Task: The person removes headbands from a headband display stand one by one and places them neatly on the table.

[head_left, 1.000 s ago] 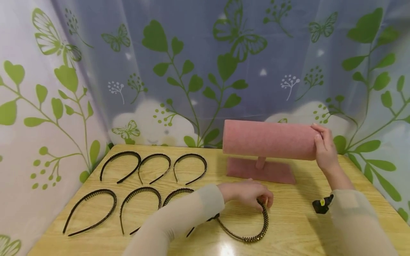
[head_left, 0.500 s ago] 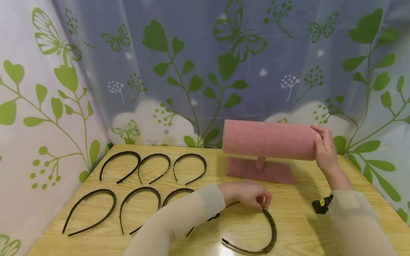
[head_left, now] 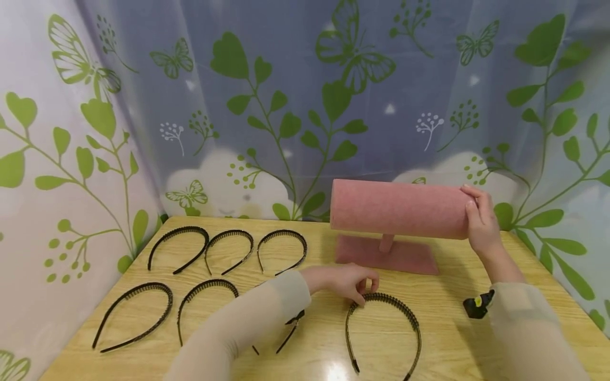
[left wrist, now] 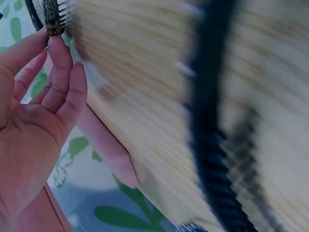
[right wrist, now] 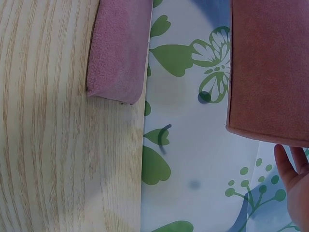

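Observation:
My left hand [head_left: 350, 280] pinches a dark beaded headband [head_left: 418, 338] near the top of its arch, thumb and fingertips together. Its two ends point toward the front of the table. In the left wrist view those fingers [left wrist: 62, 58] meet on the toothed band [left wrist: 52, 19]. My right hand [head_left: 483, 222] holds the right end of a pink velvet headband stand [head_left: 400, 209], a thick horizontal roll on a post and flat base [head_left: 405, 256]. The right wrist view shows fingertips [right wrist: 285, 159] right at the roll's end rim.
Several dark toothed headbands lie in two rows on the wooden table [head_left: 443, 338] at left, including a back-row one [head_left: 178, 230] and a front-left one [head_left: 133, 317]. My left sleeve [head_left: 248, 317] partly covers the front row. A patterned curtain [head_left: 305, 132] hangs behind.
The pinched headband has swung round from an arch toward the front right to ends facing front. My left hand has shifted slightly left. My right hand and the stand keep their place.

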`<state>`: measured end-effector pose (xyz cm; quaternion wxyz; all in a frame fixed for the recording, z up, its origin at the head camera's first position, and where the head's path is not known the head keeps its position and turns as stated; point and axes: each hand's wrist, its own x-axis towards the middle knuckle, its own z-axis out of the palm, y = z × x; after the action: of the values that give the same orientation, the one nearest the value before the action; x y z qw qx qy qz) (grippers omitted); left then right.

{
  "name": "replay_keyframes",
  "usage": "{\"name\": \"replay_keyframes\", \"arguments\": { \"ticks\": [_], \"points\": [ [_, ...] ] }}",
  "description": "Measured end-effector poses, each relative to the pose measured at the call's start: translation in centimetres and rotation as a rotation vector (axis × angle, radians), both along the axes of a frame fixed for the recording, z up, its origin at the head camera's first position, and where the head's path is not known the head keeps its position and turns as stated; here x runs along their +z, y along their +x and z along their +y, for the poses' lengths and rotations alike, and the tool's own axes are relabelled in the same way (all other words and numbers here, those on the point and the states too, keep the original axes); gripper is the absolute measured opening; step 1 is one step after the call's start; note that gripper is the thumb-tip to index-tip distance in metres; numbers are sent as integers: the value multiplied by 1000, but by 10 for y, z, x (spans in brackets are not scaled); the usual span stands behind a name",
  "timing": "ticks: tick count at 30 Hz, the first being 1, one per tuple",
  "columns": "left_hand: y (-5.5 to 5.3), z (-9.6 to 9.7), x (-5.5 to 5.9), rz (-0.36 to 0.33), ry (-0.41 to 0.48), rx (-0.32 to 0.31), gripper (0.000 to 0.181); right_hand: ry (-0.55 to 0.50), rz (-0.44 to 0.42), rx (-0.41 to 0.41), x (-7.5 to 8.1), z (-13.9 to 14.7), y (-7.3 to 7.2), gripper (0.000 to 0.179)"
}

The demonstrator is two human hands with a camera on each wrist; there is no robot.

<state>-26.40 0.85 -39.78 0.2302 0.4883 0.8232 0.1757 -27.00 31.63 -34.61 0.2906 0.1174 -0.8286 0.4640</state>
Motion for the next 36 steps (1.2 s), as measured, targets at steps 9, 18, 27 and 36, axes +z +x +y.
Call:
{"name": "replay_keyframes", "arguments": {
  "ticks": [9, 18, 27, 36],
  "points": [
    [-10, -29, -2, -126, 20, 47, 26, 9, 13, -6, -1, 1, -2, 41],
    [-15, -54, 1, -187, 37, 142, 28, 14, 14, -7, -2, 1, -3, 41],
    [-17, -66, 3, -187, 37, 182, 27, 27, 11, -10, 0, 2, -3, 41],
    [-18, -69, 13, -128, 114, 131, 27, 92, 21, 10, 2, 8, -1, 40]
  ]
}}
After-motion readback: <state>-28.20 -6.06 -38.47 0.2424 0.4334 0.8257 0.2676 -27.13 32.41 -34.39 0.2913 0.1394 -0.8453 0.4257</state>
